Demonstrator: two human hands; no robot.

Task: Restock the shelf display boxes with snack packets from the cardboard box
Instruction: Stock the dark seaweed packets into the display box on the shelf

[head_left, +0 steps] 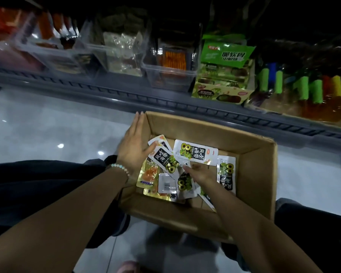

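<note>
The snack packets (195,152) lie loose in the cardboard box (260,174) and look light, thin and slippery, so pinch one by its edge; the left hand (134,146) is flat and open, and I cannot tell if the right hand (202,174) grips any.

Bare forearms (67,209), pale beaded bracelet (120,168) on left wrist, dark trousers (37,186)
</note>
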